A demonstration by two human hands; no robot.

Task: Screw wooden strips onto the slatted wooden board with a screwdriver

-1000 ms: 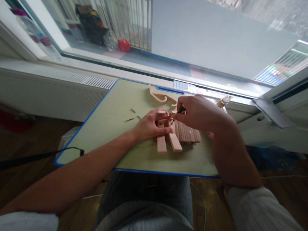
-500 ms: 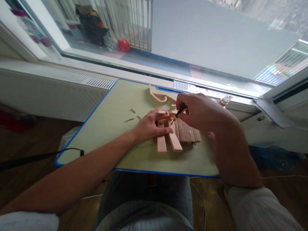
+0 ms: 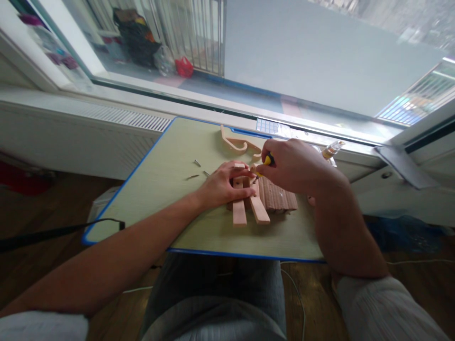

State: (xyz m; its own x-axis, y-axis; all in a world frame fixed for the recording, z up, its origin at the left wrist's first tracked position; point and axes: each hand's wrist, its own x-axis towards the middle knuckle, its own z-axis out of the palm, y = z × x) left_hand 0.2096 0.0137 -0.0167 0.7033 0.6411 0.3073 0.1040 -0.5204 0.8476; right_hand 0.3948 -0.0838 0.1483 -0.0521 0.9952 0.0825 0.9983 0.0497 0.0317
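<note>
My right hand (image 3: 286,162) is wrapped round a screwdriver (image 3: 269,159) with a yellow and black handle. The screwdriver's tip points down at a hole in the right leg of a pale wooden piece (image 3: 260,214). Thumb and fingers of my left hand (image 3: 227,182) clasp this wooden piece, which has two flat legs reaching towards me. Beneath it lies a stack of corrugated cardboard (image 3: 280,195). Whether a screw sits under the tip is too small to tell.
Left of my left hand lie several screws (image 3: 196,163) on the blue-edged table (image 3: 149,199). Curved wooden parts (image 3: 234,146) rest at the back. A small bottle (image 3: 333,149) stands on the windowsill side, near a blue-and-white gridded sheet (image 3: 267,126).
My right hand has turned slightly round the screwdriver, showing more of the yellow handle. My left hand and the wooden piece stay in place.
</note>
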